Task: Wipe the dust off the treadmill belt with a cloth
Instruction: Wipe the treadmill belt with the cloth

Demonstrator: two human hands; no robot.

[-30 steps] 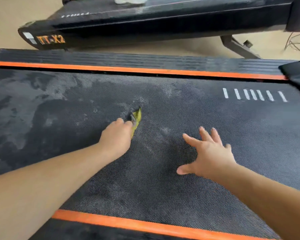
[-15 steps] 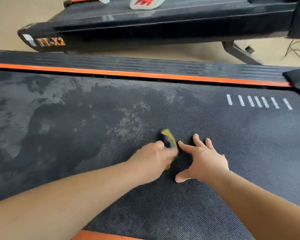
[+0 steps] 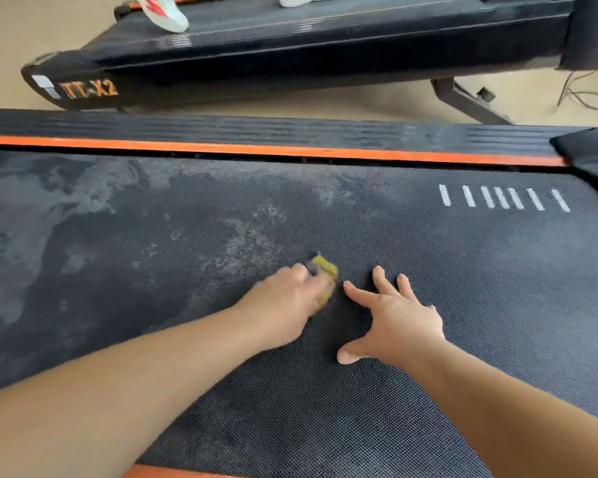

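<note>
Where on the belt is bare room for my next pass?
Open: dusty belt left of the left hand, up to the far orange strip; also between right hand and white bars. Tight: cloth nearly meets the right hand.

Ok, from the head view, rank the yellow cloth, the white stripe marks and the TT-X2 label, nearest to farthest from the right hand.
1. Yellow cloth: just left of the right hand, gripped by the left hand.
2. White stripe marks: on the belt, ahead and to the right.
3. TT-X2 label: far left, on the other treadmill beyond this one.
</note>
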